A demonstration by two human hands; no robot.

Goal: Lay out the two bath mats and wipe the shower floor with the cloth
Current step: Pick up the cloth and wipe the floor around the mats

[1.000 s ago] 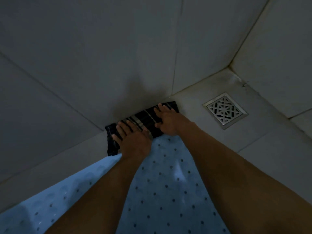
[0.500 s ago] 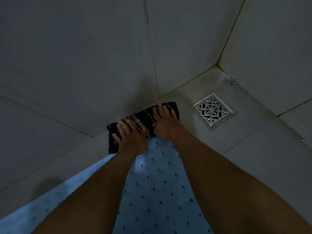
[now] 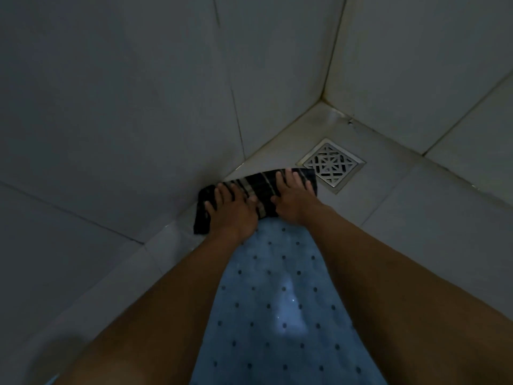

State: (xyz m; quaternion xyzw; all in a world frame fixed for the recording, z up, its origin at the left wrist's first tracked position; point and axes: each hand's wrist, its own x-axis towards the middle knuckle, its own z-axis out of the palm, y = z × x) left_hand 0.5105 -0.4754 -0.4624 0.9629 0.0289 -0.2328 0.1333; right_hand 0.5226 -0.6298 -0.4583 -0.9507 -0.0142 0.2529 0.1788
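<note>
A dark striped cloth (image 3: 256, 188) lies flat on the pale shower floor (image 3: 410, 207), along the foot of the tiled wall. My left hand (image 3: 231, 211) presses its left part with straight, spread fingers. My right hand (image 3: 294, 197) presses its right part the same way, fingertips near the cloth's far edge. A blue bath mat (image 3: 277, 315) with small dark holes lies on the floor under my forearms, its far end touching the cloth. Only this one mat is in view.
A square metal drain grate (image 3: 331, 165) sits in the floor just right of the cloth's right end. Tiled walls (image 3: 125, 107) meet in a corner behind the drain. Bare floor tile runs to the right of the mat.
Both hands have slid the cloth to the right along the wall's foot, so its right end now lies close to the drain. The view has also shifted.
</note>
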